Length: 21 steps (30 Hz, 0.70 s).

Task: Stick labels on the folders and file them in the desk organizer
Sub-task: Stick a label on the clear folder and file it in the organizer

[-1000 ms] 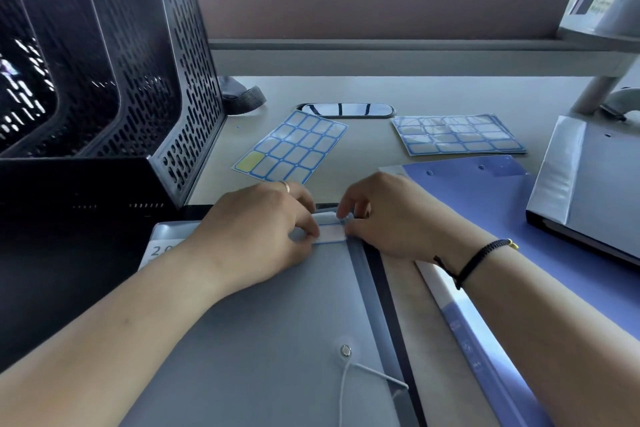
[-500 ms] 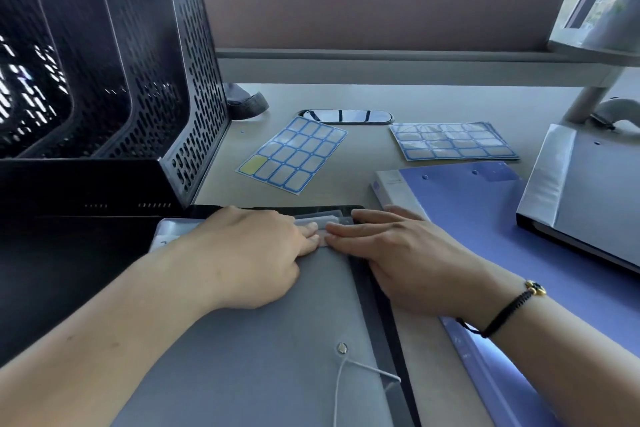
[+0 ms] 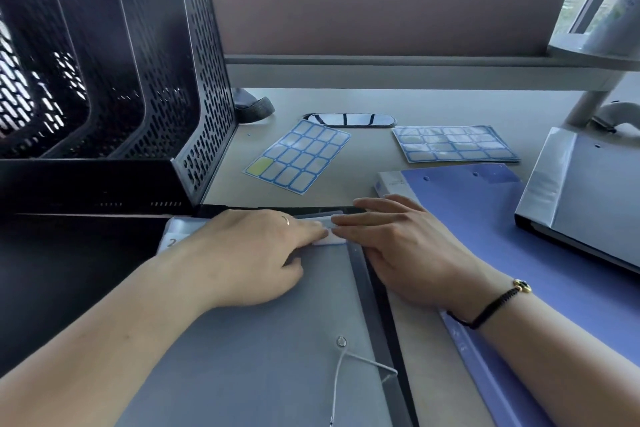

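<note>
Label (image 3: 329, 238) sits at the top right corner of the grey folder (image 3: 263, 350) right in front of you; your left hand (image 3: 258, 253) lies flat on the folder, fingers straight and together, fingertips pressing the label's left end; your right hand (image 3: 398, 246) comes in from the other side, fingers stretched flat, tips touching the label's right end; black mesh desk organizer (image 3: 145, 80) stands to your left, just beyond the folder; two label sheets (image 3: 298, 156) (image 3: 453, 144) lie further back on the desk (image 3: 346, 184), apart from each other; blue folder (image 3: 502, 218) lies under your right wrist, with a grey binder (image 3: 588, 191) resting on its far right side.
</note>
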{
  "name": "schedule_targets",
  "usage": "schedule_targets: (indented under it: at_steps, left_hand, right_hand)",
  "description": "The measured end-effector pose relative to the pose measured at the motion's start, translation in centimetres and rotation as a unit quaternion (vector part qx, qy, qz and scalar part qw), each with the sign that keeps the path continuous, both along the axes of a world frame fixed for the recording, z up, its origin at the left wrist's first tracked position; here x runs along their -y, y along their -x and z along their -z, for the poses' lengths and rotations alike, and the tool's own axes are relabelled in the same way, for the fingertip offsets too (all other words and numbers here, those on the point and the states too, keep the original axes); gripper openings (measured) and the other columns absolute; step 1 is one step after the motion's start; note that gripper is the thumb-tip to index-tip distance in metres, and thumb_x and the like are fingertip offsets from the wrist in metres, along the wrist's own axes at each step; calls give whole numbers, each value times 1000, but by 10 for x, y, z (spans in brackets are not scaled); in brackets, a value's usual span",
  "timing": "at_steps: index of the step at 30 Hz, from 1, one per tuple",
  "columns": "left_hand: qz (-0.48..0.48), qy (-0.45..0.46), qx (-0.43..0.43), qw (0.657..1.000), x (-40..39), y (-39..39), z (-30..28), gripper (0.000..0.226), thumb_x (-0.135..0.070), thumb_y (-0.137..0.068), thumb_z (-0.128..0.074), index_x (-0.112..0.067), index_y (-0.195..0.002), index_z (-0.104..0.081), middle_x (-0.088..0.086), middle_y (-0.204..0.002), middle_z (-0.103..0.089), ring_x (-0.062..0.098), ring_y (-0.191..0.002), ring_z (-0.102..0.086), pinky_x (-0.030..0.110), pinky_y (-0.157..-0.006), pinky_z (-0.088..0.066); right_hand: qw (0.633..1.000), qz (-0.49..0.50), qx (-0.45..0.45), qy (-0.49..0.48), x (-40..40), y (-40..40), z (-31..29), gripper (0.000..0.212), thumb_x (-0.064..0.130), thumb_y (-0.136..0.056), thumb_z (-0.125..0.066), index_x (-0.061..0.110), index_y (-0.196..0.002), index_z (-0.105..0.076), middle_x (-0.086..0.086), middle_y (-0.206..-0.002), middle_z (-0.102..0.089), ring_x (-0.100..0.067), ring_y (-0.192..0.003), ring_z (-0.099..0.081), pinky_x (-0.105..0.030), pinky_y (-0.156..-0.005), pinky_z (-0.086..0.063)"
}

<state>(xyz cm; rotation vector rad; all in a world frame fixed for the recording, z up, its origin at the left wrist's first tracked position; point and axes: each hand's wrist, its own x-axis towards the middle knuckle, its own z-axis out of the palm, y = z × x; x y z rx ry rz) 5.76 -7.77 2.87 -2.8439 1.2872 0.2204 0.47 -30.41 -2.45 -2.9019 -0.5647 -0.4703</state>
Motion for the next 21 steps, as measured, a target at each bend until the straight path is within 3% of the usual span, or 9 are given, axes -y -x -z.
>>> schedule_targets:
  at_steps: [5,8,10,14,21]
  left_hand:
    - [15,-20,-9,1000,0,-2,1,63,-35,-93,-38,-54,-150,-22,-32,-151,-34,-3,-135,-38,31,-102,-44]
    - [11,-23,-24,999,0,-4,0,62,-35,-93,-40,-56,-149,-25,-42,-152,-24,-5,-144,-29,29,-111,-39]
    - [10,-21,-37,999,-2,-6,0,60,-34,-93,-42,-55,-148,-30,-44,-150,-25,-8,-145,-23,27,-116,-33]
    - [10,-10,-52,999,-4,-9,1,56,-32,-92,-46,-51,-145,-41,-42,-148,-31,-10,-144,-23,27,-118,-31]
    - [4,4,-67,998,-5,-13,6,51,-38,-92,-50,-48,-143,-47,-42,-146,-34,-10,-144,-25,31,-118,-32]
  right_hand:
    - [998,-15,-58,23,-4,-1,3,62,26,-87,-22,36,-137,-58,23,-143,-51,-18,-137,-47,-38,-109,-35]
    - [996,-9,-77,36,-3,0,1,58,26,-89,-26,40,-138,-54,28,-143,-48,-16,-139,-43,-43,-112,-34]
    - [996,-3,-78,37,-2,1,0,55,24,-90,-32,42,-136,-55,28,-142,-50,-16,-140,-43,-48,-113,-34]
    - [995,15,-94,36,-1,4,-3,61,30,-85,-23,44,-134,-57,31,-139,-51,-13,-141,-40,-48,-117,-27]
    - [999,18,-48,16,3,7,-2,51,27,-82,-35,37,-118,-71,24,-125,-65,-17,-126,-57,-49,-108,-40]
